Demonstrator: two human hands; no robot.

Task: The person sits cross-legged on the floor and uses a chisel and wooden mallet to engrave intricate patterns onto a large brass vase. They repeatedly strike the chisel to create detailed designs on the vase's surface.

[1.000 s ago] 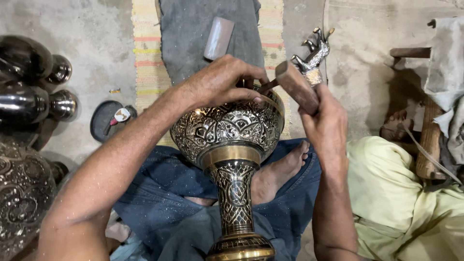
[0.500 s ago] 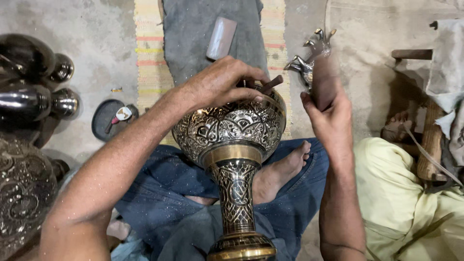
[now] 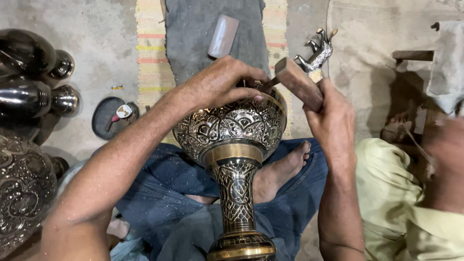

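1. The right hand (image 3: 333, 113) is closed around a wooden mallet (image 3: 298, 83), its head raised just right of the vase's bowl.
2. The left hand (image 3: 220, 83) rests on top of the bowl, fingers pinched on a thin dark tool (image 3: 269, 83) whose tip shows just under the mallet head; most of it is hidden by the fingers.
3. The vase (image 3: 232, 140), brass with dark engraved patterns, lies tilted in the person's lap, bowl far, foot near at the bottom edge.
4. A bare foot (image 3: 282, 169) shows right of the vase's stem, against blue trousers (image 3: 159, 193).
5. A grey cloth (image 3: 203, 34) lies on a striped mat (image 3: 150, 48) at the far side, with a small pale block (image 3: 223, 36) on it.
6. A silvery animal figurine (image 3: 316, 50) lies on the floor, far right of the mallet.
7. At left stand dark polished vessels (image 3: 29, 77) and, near left, a large engraved pot (image 3: 24, 188).
8. A round dark lid (image 3: 113, 116) holding small bits sits between the vessels and the left arm.
9. At right sits another person in pale green clothing (image 3: 401, 203), a blurred hand (image 3: 447, 150) above it.
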